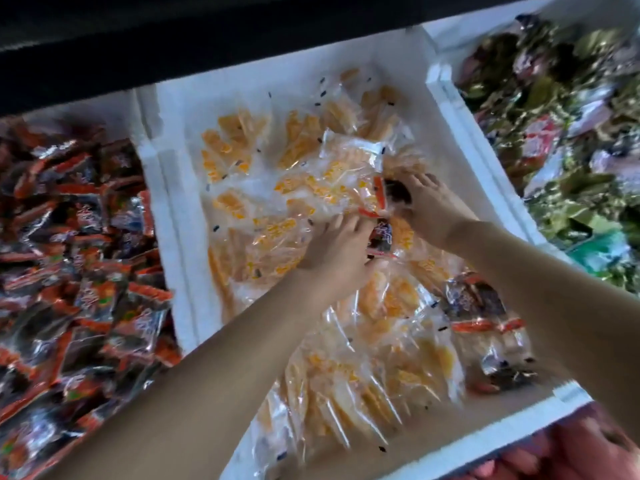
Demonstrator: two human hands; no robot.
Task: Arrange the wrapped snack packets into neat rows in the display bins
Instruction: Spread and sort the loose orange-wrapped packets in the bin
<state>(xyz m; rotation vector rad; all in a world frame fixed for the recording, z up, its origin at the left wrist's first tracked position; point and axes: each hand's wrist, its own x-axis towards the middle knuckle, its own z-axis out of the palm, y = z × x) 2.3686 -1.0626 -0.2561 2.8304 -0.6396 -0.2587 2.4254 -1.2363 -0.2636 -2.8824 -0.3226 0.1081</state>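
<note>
Viewing from the head camera, the only view supplied: both arms reach into the middle bin [180,220], a white foam box. The yellow packets [311,161] in it lie loose and overlapping, not in rows. Red-and-black packets [86,271] fill the bin to the left. Green packets [554,150] fill the bin to the right.

Step in hand, as a judgement: removal of strays before rows are formed. Three groups of red-and-black items lie among the yellow stock:
- a dark packet [398,194] under the right hand;
- a second stray [381,237] between the two hands;
- further strays [478,306] near the front right corner, beneath the right forearm.

Next move, as a judgement: lift the strays clear without dragging the slippery clear wrappers, carry them to the left bin, then square up the yellow stock.

Hand pose:
- The left hand [332,251] comes in from the lower left, palm down. Its fingers lie fairly straight on the yellow packets and grasp nothing. Its thumb is just beside the second stray.
- The right hand [433,209] comes in from the right, wrist bent downward. Its fingers and thumb curl around the dark packet. Motion blur hides how firm the hold is.
</note>
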